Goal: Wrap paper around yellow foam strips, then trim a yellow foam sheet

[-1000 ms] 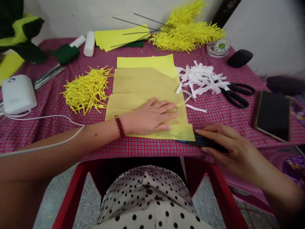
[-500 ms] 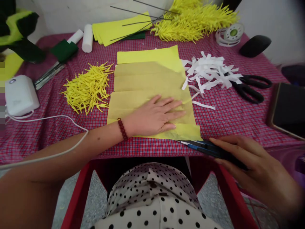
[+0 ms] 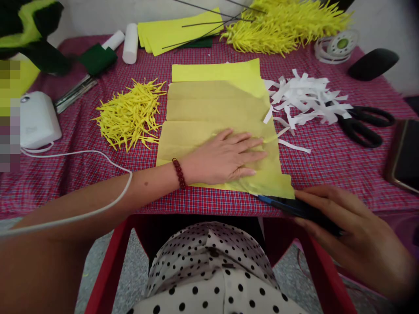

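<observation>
My left hand (image 3: pixel 229 157) lies flat with fingers spread on a tan sheet (image 3: pixel 196 102), which rests over yellow paper (image 3: pixel 212 72) on the table. In my right hand (image 3: pixel 353 226), at the front edge, is a black-and-blue utility knife (image 3: pixel 314 213). Its front end reaches under the yellow paper's near right corner, so the blade is mostly hidden. Left of the sheets is a pile of twisted yellow paper strips (image 3: pixel 131 115). White paper strips (image 3: pixel 304 98) lie on the right, partly covering black-handled scissors (image 3: pixel 363 126).
Along the back are yellow sheets (image 3: pixel 183 32), thin dark wires (image 3: pixel 203 24), fluffy yellow stems (image 3: pixel 288 28), white rolls (image 3: pixel 130 46) and a tape spool (image 3: pixel 340 46). A white device (image 3: pixel 41 120) trails a cable (image 3: pixel 126 187) across my left forearm. A phone (image 3: pixel 406 152) lies far right.
The view has shifted, so the table things appear further right. The knife's front end is now more covered by the near corner of the yellow paper. My left hand stays flat on the sheet.
</observation>
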`<state>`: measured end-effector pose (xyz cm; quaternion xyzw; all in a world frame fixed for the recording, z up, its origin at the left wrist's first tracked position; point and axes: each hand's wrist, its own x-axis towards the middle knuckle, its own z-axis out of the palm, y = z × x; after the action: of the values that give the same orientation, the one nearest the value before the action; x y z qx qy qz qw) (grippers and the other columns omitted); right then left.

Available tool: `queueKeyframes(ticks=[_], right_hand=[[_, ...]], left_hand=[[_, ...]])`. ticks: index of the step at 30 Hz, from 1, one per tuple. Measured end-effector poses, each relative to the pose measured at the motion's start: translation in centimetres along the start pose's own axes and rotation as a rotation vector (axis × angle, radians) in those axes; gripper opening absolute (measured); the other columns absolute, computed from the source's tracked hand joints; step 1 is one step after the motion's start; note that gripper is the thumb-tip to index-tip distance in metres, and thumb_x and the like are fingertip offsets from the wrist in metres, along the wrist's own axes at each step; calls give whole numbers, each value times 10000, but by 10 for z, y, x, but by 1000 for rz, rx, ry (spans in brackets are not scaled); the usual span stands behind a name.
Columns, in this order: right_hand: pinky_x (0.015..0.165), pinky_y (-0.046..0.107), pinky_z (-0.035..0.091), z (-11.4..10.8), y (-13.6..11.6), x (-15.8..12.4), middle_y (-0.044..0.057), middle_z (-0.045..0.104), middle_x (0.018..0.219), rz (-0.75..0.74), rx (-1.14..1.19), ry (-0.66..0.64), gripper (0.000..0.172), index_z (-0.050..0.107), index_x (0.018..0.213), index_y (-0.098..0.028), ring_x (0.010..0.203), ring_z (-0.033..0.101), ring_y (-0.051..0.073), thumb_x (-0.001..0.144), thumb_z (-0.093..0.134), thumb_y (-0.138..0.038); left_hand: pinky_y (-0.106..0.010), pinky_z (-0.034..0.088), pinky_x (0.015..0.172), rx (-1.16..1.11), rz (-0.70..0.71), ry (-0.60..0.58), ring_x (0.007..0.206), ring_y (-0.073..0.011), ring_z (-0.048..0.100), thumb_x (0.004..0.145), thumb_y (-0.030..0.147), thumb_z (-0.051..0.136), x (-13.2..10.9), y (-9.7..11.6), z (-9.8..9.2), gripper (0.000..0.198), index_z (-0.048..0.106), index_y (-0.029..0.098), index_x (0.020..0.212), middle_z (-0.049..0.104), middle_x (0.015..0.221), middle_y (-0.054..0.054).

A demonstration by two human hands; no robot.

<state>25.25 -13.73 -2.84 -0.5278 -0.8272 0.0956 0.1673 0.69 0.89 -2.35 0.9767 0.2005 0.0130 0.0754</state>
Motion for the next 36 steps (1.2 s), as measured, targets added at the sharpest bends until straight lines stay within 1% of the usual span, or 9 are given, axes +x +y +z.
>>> queueKeyframes(ticks=[4, 7, 11, 17, 19, 23, 27, 32, 36], right_hand=[[725, 366, 504, 2, -7, -19, 63, 564, 1033, 76, -14, 16, 412, 471, 1293, -308, 871, 586, 241, 884, 512, -290], [727, 365, 499, 1, -9, -23, 62, 564, 1033, 91, -23, 29, 426, 465, 1301, -307, 887, 585, 243, 880, 519, -277], [739, 359, 493, -1, -10, -11, 67, 559, 1027, 61, -25, 22, 394, 482, 1276, -273, 874, 578, 231, 884, 524, -280], [767, 351, 484, -1, -11, 12, 86, 566, 1042, -44, -25, 8, 333, 518, 1219, -205, 902, 573, 225, 898, 516, -291], [764, 348, 483, 0, -12, 10, 87, 567, 1037, -37, -22, 7, 330, 524, 1212, -197, 902, 573, 222, 898, 517, -298], [749, 335, 487, 3, -17, -5, 80, 564, 1043, 24, -13, 9, 351, 513, 1239, -208, 900, 575, 214, 903, 507, -311], [748, 322, 487, 5, -21, -15, 75, 560, 1039, 54, -9, 34, 345, 519, 1232, -210, 903, 571, 206, 910, 492, -332], [770, 319, 482, 4, -20, -12, 72, 561, 1035, 91, -8, 24, 333, 537, 1212, -203, 916, 567, 201, 907, 500, -330], [760, 320, 488, 2, -21, -4, 87, 565, 1028, 59, -22, 35, 326, 542, 1199, -169, 910, 571, 201, 910, 497, -314]], left_hand=[[-458, 144, 1123, -12, -13, -4, 1408, -252, 236, 967, 490, 282, 0, 0, 0, 528, 344, 261, 1439, 257, 1549, -32], [-461, 139, 1125, -15, -17, -6, 1408, -252, 233, 966, 491, 284, 1, 0, 0, 531, 342, 258, 1440, 253, 1551, -32], [-457, 143, 1120, -1, -10, -6, 1404, -255, 238, 966, 490, 281, 1, 0, 0, 531, 343, 255, 1439, 250, 1552, -33], [-451, 151, 1114, 5, 1, 1, 1396, -257, 252, 971, 486, 264, 1, -1, 1, 527, 346, 257, 1439, 266, 1547, -28], [-455, 150, 1114, 1, 4, 5, 1396, -260, 252, 971, 480, 274, 1, -1, 1, 523, 343, 258, 1440, 264, 1547, -30], [-454, 157, 1116, 3, -2, 26, 1395, -254, 257, 970, 465, 299, 0, -1, 3, 511, 356, 255, 1434, 276, 1543, -33], [-452, 159, 1116, 9, 3, 31, 1392, -248, 264, 975, 467, 276, 0, 0, 2, 512, 354, 255, 1435, 282, 1540, -31], [-442, 158, 1118, -39, -8, 25, 1393, -247, 263, 957, 555, 207, 0, -1, 0, 594, 366, 234, 1431, 289, 1536, -30], [-427, 157, 1120, -90, -10, 35, 1389, -239, 270, 940, 598, 195, 1, -3, 0, 643, 369, 220, 1430, 306, 1529, -23]])
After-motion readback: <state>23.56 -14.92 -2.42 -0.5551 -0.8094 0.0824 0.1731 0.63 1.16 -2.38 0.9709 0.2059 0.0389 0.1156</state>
